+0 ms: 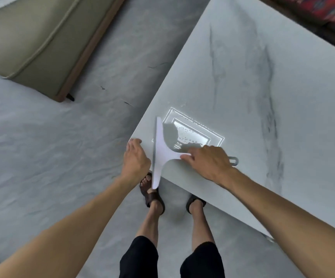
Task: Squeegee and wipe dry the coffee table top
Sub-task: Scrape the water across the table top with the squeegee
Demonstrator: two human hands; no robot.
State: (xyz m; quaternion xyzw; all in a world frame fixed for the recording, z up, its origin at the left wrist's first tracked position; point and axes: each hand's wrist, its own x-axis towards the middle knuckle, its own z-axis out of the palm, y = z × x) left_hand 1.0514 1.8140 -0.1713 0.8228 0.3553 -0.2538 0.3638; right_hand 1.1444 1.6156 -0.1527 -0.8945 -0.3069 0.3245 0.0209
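At the coffee table [243, 77] near corner, the left hand [135, 157] rests at the left edge, fingers curled; whether it grips is unclear. The white squeegee [161, 151] overhangs that corner. The right hand [208, 162] wraps its handle, mostly hiding it.

The pale marble-look rectangular coffee table top [243, 97] carries dark grey veins running from 12 toward 5 o'clock. The flat T-shaped plastic squeegee [162, 149] is white. At 11 o'clock, the upholstered sofa [32, 41] is olive-beige with brown trim. The floor [52, 147] is mottled light grey.
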